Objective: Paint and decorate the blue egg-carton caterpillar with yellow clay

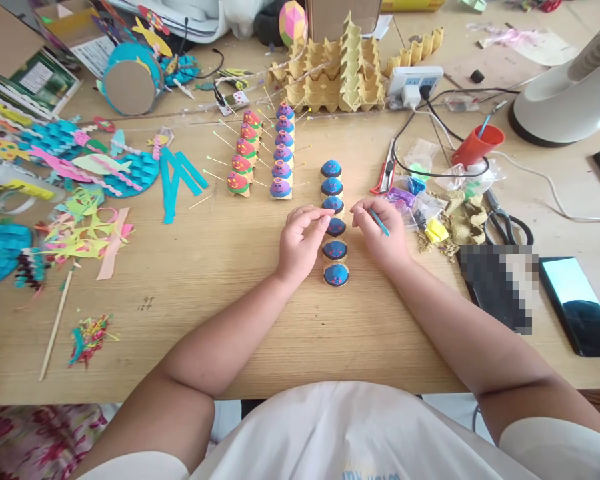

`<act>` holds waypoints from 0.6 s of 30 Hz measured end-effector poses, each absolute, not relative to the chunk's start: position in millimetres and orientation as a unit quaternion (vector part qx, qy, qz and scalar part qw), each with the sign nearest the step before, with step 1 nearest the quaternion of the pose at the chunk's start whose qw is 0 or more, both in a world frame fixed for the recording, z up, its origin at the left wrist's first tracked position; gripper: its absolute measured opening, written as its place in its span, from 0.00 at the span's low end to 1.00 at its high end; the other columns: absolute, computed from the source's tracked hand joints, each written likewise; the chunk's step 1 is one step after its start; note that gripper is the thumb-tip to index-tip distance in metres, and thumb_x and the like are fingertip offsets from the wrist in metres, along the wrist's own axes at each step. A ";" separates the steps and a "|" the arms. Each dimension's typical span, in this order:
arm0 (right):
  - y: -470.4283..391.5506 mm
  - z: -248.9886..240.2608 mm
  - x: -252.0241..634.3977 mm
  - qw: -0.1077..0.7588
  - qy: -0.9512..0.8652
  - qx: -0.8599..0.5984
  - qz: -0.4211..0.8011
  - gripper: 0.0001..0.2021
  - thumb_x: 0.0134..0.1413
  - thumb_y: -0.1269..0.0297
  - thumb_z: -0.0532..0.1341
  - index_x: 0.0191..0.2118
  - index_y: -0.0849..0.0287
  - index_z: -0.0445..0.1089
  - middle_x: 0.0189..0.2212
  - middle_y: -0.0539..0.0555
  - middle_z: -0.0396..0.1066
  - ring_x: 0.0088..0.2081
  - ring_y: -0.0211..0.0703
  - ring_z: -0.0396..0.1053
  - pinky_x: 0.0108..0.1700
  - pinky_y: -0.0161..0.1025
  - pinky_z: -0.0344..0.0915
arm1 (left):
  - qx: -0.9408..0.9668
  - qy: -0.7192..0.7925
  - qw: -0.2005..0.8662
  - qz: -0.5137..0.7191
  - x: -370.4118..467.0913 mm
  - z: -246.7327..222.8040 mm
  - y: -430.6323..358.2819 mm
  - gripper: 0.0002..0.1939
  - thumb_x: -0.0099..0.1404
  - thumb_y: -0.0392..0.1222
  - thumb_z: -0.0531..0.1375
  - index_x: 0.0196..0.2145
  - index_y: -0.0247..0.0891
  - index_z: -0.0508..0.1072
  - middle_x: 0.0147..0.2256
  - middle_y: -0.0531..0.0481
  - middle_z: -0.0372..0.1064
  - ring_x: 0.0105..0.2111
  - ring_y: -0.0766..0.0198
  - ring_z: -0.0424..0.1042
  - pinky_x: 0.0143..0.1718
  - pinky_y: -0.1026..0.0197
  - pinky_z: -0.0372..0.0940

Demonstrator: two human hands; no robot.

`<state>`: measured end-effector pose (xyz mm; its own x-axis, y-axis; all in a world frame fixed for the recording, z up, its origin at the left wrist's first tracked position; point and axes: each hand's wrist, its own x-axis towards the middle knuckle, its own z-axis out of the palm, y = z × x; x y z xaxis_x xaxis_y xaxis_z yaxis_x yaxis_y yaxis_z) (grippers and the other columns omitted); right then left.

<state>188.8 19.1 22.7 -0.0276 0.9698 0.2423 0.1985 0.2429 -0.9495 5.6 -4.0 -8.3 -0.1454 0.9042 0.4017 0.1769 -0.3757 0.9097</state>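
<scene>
A column of egg-carton cups [335, 251] topped with blue clay faces stands on the wooden table in front of me. My left hand [303, 241] is at the left side of the column, its thumb and index finger nearly together by the middle cups; anything between the fingertips is too small to make out. On the right side, my right hand [380, 230] is closed around a thin blue tool [379, 223], its fingertips close to the same cups. Farther back to the left stand a purple-and-blue row [282, 171] and a red-and-green row [242, 165], both with pins sticking out.
Clay packets [400, 200], a red cutter [386, 170], scissors [505, 223] and a red cup [477, 145] lie or stand at right, with phones beyond. Paper crafts [93, 230] cover the left. Egg trays [330, 73] and a power strip [415, 80] sit behind.
</scene>
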 end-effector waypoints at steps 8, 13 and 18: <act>21.9 17.1 189.4 0.507 -0.601 -0.490 0.375 0.10 0.64 0.56 0.63 0.32 0.53 0.69 0.27 0.48 0.72 0.29 0.40 0.66 0.39 0.42 0.66 | 0.502 0.463 0.385 0.621 6.9 -11.3 -2.9 0.13 0.73 0.55 0.69 0.43 0.44 0.86 0.46 0.47 0.83 0.51 0.60 0.80 0.61 0.56 0.71; 24.3 12.1 191.2 0.507 -0.617 -0.500 0.334 0.08 0.67 0.59 0.62 0.35 0.53 0.69 0.32 0.51 0.75 0.36 0.43 0.71 0.45 0.45 0.67 | 0.424 0.450 0.440 0.652 11.0 -8.8 -2.0 0.17 0.64 0.57 0.76 0.39 0.42 0.84 0.40 0.51 0.83 0.43 0.66 0.79 0.49 0.63 0.73; 27.1 8.1 191.2 0.491 -0.642 -0.502 0.310 0.07 0.69 0.60 0.60 0.37 0.53 0.68 0.36 0.53 0.75 0.39 0.45 0.72 0.48 0.47 0.69 | 0.396 0.453 0.445 0.663 13.0 -6.0 0.0 0.21 0.59 0.60 0.78 0.37 0.42 0.83 0.35 0.53 0.81 0.37 0.68 0.77 0.44 0.65 0.72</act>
<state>191.2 27.1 8.1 -0.0150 0.9478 0.3184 0.3400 0.3043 -0.8898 13.0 0.0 -6.0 -0.2909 0.9489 0.1220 -0.2312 -0.1934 0.9535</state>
